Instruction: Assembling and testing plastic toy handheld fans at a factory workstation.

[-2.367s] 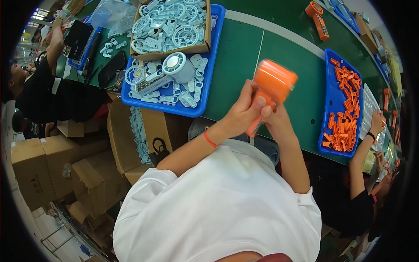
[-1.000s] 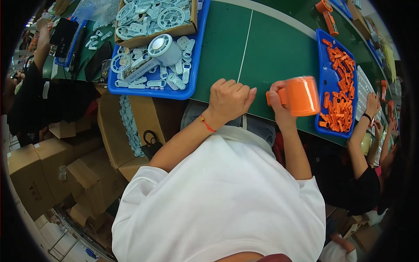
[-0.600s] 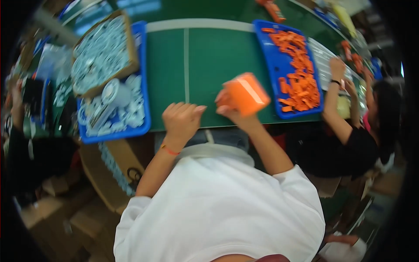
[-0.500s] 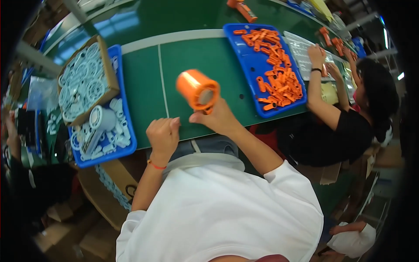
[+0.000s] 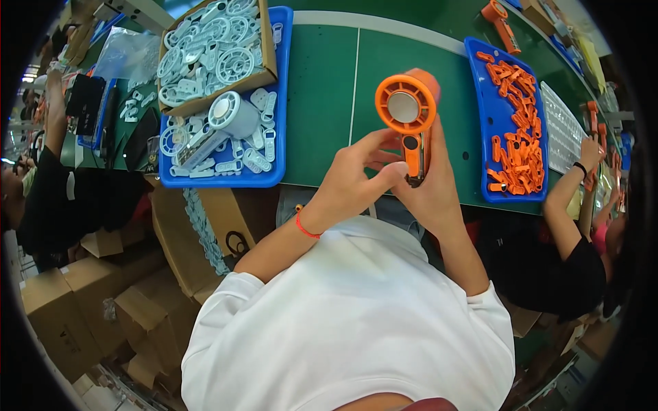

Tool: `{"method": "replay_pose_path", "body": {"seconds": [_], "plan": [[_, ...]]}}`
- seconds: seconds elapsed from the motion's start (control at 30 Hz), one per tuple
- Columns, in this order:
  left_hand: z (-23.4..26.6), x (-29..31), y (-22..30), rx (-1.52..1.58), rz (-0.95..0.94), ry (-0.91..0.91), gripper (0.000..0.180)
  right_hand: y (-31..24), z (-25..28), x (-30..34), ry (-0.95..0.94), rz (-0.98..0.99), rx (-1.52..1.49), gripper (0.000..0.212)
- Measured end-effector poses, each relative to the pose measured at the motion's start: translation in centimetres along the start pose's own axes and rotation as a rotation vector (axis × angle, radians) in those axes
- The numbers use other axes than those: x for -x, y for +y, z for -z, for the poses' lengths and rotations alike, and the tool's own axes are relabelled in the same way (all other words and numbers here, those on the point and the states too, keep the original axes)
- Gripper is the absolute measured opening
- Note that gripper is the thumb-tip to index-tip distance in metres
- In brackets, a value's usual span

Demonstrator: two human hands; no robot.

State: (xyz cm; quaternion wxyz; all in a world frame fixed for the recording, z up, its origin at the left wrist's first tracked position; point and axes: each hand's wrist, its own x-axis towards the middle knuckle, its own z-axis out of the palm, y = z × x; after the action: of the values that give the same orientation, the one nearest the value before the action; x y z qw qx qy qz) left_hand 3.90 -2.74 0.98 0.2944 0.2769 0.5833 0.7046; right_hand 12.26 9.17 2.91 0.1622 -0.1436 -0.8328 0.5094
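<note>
An orange hair-dryer-shaped device is held up over the near edge of the green table. Its round spoked end, with a grey disc in the middle, faces me. On its handle are a dark oval and, lower down, an exposed dark and metallic part. My right hand is closed around the handle from the right. From the left, my left hand grips the same handle, its thumb across the lower part and its fingers partly hidden behind.
At left, a blue tray bears light-blue parts, a light-blue device and a cardboard box of rings. A right-hand blue tray holds small orange pieces. Another orange device lies farther back. A co-worker's arm is at right.
My left hand has come from the table edge onto the handle. The orange device has turned, bringing its spoked end toward me. The whole view has shifted, placing the trays farther right.
</note>
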Motion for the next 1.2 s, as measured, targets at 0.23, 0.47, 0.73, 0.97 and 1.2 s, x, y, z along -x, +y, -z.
{"method": "replay_pose_path", "body": {"seconds": [0.23, 0.47, 0.73, 0.97, 1.2], "plan": [[0.4, 0.2, 0.9, -0.061, 0.084, -0.089, 0.043, 0.0, -0.8, 0.6, -0.004, 0.137, 0.314, 0.091], [-0.1, 0.7, -0.9, 0.104, 0.117, 0.012, 0.031, -0.1, -1.4, 0.7, -0.028, 0.054, 0.353, 0.091], [0.8, 1.4, -0.1, -0.026, 0.069, 0.019, 0.028, -0.7, -1.1, 0.5, -0.094, 0.07, 0.292, 0.088], [1.3, 1.0, -0.5, -0.1, 0.076, 0.036, 0.025, 0.3, -0.3, 0.0, -0.231, -0.205, -0.437, 0.069], [1.0, 1.0, -0.6, 0.0, 0.134, 0.046, 0.032, 1.4, -0.7, 0.2, -0.325, -0.296, -0.822, 0.063]]}}
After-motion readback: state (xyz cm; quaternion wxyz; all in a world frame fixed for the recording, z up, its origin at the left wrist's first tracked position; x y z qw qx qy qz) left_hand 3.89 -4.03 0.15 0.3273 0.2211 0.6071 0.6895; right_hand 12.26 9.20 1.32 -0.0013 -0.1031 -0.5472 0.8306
